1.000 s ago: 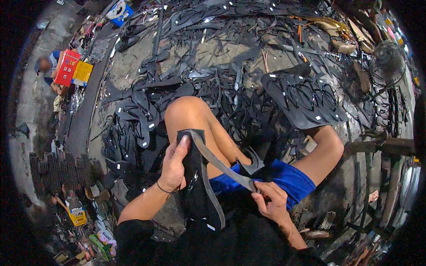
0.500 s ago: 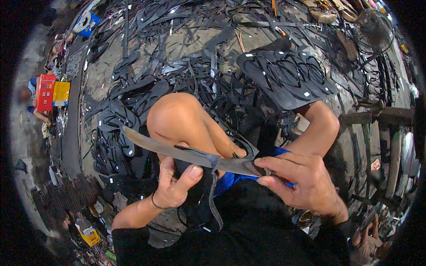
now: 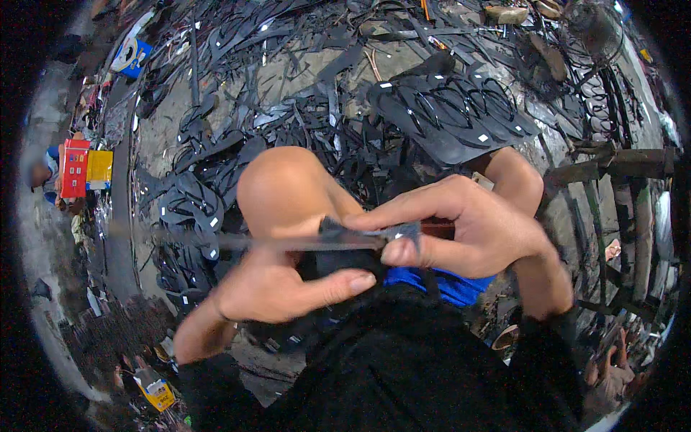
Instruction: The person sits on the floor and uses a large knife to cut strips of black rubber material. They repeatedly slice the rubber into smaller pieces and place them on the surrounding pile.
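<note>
Knife (image 3: 338, 243), long, thin and grey, lies nearly level across the person's lap, its blade so blurred that it thins to a faint streak out on the left. Its near end is in the right hand (image 3: 475, 223), where thumb and forefinger close in a narrow pinch; a small dark grey scrap (image 3: 412, 233) shows at those same fingertips. Just under the blade I see a black rubber piece (image 3: 345, 265), matt and dark, its outline mostly covered by the hands. The left hand (image 3: 281, 288) holds that piece, thumb stretched straight along the near side and the other fingers hidden behind.

Close around the work are a black shirt (image 3: 389, 367), blue shorts (image 3: 446, 288) and a bare bent knee (image 3: 277, 191). Beyond the knee, to the left, black sandals (image 3: 191, 205) with white tags lie heaped. Past the other leg, to the right, a row of black flip-flops (image 3: 461, 129) overlaps, straps upward and glossy. Farther out, dark strips and offcuts litter the grey floor (image 3: 288, 75). Off at the left edge, another person (image 3: 54, 176) is beside a red box (image 3: 74, 169) and a yellow box (image 3: 99, 170).
</note>
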Motion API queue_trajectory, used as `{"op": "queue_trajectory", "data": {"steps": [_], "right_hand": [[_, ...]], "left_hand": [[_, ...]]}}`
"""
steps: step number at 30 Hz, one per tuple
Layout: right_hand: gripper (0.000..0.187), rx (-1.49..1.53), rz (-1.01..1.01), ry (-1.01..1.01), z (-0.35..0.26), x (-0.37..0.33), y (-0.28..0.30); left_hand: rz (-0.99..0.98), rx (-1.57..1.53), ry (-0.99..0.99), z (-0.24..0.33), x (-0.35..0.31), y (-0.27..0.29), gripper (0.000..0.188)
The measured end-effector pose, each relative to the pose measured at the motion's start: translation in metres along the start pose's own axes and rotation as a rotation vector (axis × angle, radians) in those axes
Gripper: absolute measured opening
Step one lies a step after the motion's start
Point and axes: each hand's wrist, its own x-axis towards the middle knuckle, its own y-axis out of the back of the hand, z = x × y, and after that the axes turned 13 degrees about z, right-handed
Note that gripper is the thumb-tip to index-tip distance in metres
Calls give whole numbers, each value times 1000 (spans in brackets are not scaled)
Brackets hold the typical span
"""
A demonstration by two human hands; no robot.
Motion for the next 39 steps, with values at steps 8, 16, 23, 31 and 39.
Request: {"op": "queue_trajectory", "data": {"steps": [8, 16, 23, 31, 39], "right_hand": [[50, 132, 550, -33, 62, -45, -51], [43, -356, 1026, 211, 85, -57, -93], [34, -680, 1001, 23, 110, -137, -113], [31, -639, 899, -121, 68, -130, -109], [29, -360, 729, -322, 60, -104, -103]], "left_hand": [[72, -716, 290, -50, -65, -66, 51], [641, -1399, 201, -93, 20, -102, 48], [813, -1276, 377, -79, 12, -108, 34], [780, -1201, 305, -112, -14, -117, 31], [872, -838, 384, -138, -33, -124, 34]]}}
